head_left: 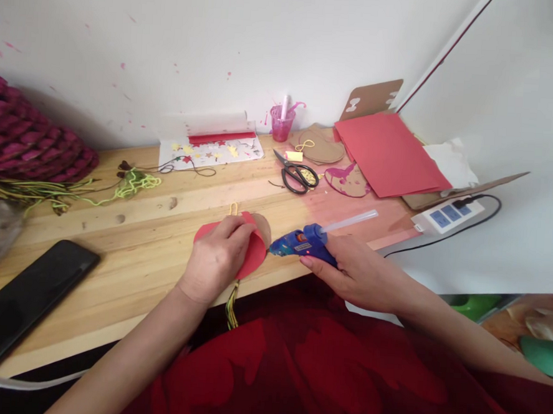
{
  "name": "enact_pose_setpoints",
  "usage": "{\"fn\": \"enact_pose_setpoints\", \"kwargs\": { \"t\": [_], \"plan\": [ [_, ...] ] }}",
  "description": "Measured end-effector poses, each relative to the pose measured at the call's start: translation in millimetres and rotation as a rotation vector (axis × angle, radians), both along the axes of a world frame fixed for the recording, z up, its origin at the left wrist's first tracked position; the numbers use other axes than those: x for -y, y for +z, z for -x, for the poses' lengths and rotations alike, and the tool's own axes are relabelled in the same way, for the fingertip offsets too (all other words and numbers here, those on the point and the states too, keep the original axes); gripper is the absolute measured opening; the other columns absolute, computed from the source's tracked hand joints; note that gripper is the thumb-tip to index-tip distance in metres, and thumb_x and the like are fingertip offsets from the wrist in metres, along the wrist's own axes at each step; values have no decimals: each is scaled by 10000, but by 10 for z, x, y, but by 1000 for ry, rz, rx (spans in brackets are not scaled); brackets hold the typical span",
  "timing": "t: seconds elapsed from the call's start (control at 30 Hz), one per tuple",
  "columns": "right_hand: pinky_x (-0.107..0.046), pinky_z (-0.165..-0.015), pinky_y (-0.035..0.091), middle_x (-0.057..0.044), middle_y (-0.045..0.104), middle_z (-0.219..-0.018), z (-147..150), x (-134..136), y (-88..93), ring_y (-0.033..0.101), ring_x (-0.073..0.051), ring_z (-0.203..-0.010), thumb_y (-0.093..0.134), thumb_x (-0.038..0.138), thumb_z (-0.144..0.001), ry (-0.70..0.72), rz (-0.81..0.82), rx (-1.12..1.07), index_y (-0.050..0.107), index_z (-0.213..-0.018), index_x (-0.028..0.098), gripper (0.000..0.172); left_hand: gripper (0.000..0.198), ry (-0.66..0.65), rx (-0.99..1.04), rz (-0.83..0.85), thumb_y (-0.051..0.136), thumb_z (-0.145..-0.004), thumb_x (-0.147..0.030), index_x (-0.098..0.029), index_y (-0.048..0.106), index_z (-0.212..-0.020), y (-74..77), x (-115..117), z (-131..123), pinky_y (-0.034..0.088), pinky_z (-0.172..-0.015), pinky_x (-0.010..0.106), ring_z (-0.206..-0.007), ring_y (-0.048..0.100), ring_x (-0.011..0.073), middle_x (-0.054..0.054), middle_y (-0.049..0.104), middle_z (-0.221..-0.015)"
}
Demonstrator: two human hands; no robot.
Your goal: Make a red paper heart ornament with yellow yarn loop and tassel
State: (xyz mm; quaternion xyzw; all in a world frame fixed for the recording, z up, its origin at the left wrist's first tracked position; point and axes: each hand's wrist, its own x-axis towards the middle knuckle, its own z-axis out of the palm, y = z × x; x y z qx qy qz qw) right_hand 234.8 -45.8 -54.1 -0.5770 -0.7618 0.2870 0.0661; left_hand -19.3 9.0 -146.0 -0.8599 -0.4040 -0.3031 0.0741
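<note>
My right hand [348,267] is wrapped round a blue glue gun [297,242] with a clear glue stick [353,220] jutting from its back. The nozzle is at the right edge of a round cardboard piece [262,226]; whether it touches, I cannot tell. My left hand [222,250] pinches red paper [254,259] that lies over the cardboard and is lifted along its right side. A yellow loop [234,209] sticks out at the far edge of the piece. From its near edge a green and yellow tassel [232,307] hangs past the table edge.
Black-handled scissors [299,177] and a pink-stained cup [281,123] stand beyond my hands. Red sheets [387,151] lie at the right, near a power strip [449,216]. At the left are a black phone [31,298], green yarn [137,184] and a magenta woven object [28,135].
</note>
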Motion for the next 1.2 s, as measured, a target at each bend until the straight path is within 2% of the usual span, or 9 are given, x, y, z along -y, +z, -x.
{"fn": "enact_pose_setpoints", "kwargs": {
  "t": [0.2,0.6,0.8,1.0,1.1,1.2],
  "plan": [
    [-324,-656,382,-95,699,-879,2,-14,15,599,-210,-724,454,453,-1019,6,8,3,571,-907,185,313,184,-5,51,41,562,-979,-124,-197,704,-1071,18,4,8,574,-730,239,-914,722,157,55,724,-1084],
    [-309,-673,387,-123,725,-921,134,-240,-135,624,-225,-776,432,441,-1027,-46,-120,-1,613,-977,162,337,165,-2,82,32,555,-981,-137,-185,699,-1045,38,0,-12,574,-670,238,-872,727,160,60,728,-1069],
    [-325,-678,387,-131,722,-953,156,-287,-125,624,-245,-799,418,469,-1027,-22,-138,61,612,-1020,163,362,168,2,83,47,553,-982,-141,-182,700,-1051,54,7,-12,587,-689,246,-879,731,169,68,732,-1067],
    [-323,-650,379,-116,714,-883,121,-299,21,626,-241,-761,453,464,-1009,5,-103,55,634,-1053,172,346,252,30,121,128,577,-988,-181,-178,627,-1235,74,16,-29,614,-847,290,-985,732,193,91,736,-1124],
    [-318,-653,408,-83,700,-839,16,-311,51,622,-217,-735,477,466,-998,-18,-47,-40,631,-979,189,318,196,-20,148,162,577,-991,-191,-173,665,-1165,66,38,-15,611,-904,323,-1024,722,204,102,733,-1137],
    [-291,-567,417,-31,649,-730,-136,-285,-29,571,-152,-582,498,527,-983,-125,105,-258,597,-887,193,362,190,-97,149,178,553,-1004,-190,-171,716,-1100,50,61,12,599,-965,372,-1083,707,222,117,734,-1189]
  ]
}}
